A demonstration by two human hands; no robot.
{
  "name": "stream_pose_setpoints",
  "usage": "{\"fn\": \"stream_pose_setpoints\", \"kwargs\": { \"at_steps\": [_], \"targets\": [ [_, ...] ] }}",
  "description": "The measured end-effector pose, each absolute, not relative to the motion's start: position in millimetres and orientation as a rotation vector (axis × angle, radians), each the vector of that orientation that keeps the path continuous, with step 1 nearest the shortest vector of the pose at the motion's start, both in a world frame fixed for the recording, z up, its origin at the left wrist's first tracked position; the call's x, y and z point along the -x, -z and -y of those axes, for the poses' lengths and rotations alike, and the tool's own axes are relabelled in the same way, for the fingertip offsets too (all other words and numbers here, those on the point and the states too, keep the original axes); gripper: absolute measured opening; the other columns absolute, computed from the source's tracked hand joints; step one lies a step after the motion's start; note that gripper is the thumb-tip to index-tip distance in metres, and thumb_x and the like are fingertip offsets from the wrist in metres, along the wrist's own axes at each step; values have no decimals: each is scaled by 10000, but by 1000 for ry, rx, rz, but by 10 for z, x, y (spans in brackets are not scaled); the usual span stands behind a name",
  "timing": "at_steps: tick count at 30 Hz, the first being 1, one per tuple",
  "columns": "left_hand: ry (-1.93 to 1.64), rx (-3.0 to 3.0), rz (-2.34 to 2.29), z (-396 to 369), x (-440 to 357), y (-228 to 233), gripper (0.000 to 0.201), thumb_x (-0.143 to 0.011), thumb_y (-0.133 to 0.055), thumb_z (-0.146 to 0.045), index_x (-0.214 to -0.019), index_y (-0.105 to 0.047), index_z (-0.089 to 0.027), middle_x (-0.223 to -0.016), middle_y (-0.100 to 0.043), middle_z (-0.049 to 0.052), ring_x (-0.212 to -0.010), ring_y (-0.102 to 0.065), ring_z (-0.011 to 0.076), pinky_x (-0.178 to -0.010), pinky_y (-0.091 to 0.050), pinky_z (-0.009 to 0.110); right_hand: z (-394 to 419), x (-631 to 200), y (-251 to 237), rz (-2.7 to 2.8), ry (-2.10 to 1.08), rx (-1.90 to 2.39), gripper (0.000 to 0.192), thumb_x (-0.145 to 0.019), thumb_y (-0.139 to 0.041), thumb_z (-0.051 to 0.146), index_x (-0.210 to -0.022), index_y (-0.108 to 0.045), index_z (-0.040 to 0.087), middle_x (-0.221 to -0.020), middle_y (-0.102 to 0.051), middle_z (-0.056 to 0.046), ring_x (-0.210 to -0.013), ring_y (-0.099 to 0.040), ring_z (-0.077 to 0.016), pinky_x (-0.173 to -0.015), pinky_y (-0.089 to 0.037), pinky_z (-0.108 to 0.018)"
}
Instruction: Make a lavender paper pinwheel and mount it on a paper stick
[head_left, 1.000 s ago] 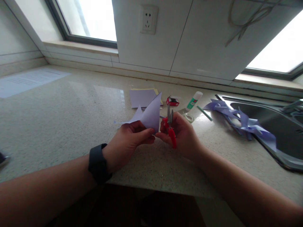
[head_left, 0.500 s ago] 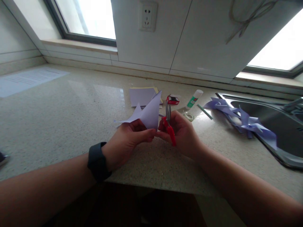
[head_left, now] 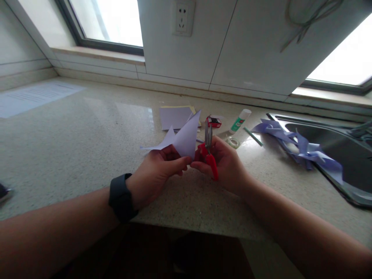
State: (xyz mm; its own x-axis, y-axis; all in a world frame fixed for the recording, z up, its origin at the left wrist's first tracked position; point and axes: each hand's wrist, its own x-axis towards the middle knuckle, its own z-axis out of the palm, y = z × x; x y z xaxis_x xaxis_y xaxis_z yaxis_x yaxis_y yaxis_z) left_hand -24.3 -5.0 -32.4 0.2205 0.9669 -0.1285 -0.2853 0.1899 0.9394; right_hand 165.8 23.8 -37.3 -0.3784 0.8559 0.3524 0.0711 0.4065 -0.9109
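My left hand [head_left: 161, 170], with a dark watch on its wrist, is closed on a sheet of pale purple paper [head_left: 186, 135]. The paper has pointed flaps that stand up and spread to the left. My right hand [head_left: 223, 162] holds a pair of scissors [head_left: 211, 159] with red handles, their blades pointing away from me. The fingertips of my right hand are close beside the paper's lower right corner; whether they touch it I cannot tell. Both hands are above the counter near its front edge.
Behind the hands lie stacked paper sheets [head_left: 174, 116], a small red box [head_left: 214, 121], a glue stick [head_left: 240, 121], a tape roll [head_left: 233, 142] and a green stick [head_left: 253, 136]. Purple paper pinwheels [head_left: 308, 151] rest on the edge of the sink [head_left: 353, 159]. A printed sheet [head_left: 37, 97] lies far left.
The scissors have turned slightly in my right hand, and its fingertips have drawn a little away from the left thumb. My left hand keeps its hold on the paper.
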Motion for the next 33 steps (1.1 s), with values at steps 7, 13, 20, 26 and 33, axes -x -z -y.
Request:
{"fn": "stream_pose_setpoints", "kwargs": {
  "at_steps": [7, 13, 20, 26, 33],
  "targets": [
    [-1106, -981, -928, 44, 247, 350, 219, -751, -843, -275, -827, -684, -147, -722, -642, -1, -624, -578, 109, -566, -443, 231, -236, -1636, 340, 1713, -1125, 805, 446, -699, -918, 353, -853, -518, 231, -722, -627, 51, -582, -575, -103, -536, -480, -238],
    [-1046, -1023, -931, 49, 261, 335, 243, -750, -838, -316, -762, -667, -143, -692, -623, 0, -616, -564, 112, -559, -451, 228, -253, -1678, 352, 1685, -1178, 826, 484, -663, -944, 343, -862, -519, 227, -737, -659, 38, -607, -625, -115, -546, -507, -232],
    [-1008, -1070, -966, 39, 268, 333, 249, -780, -804, -322, -693, -648, -149, -639, -619, -10, -566, -544, 92, -524, -408, 211, -232, -1674, 325, 1674, -1214, 832, 492, -657, -948, 337, -865, -514, 234, -754, -686, 31, -643, -665, -132, -578, -543, -247],
    [-1055, -1025, -966, 23, 266, 357, 279, -768, -812, -347, -670, -645, -146, -648, -627, 2, -560, -545, 97, -521, -421, 229, -189, -1713, 257, 1687, -1199, 865, 389, -747, -882, 328, -835, -519, 219, -712, -662, 36, -559, -593, -95, -495, -480, -216],
    [-1098, -965, -915, 29, 279, 344, 238, -769, -811, -312, -718, -655, -139, -669, -628, -3, -575, -559, 91, -531, -430, 220, -128, -1732, 252, 1665, -1411, 1013, 318, -764, -857, 357, -828, -592, 193, -711, -658, 12, -526, -552, -91, -436, -418, -202]
  ]
}}
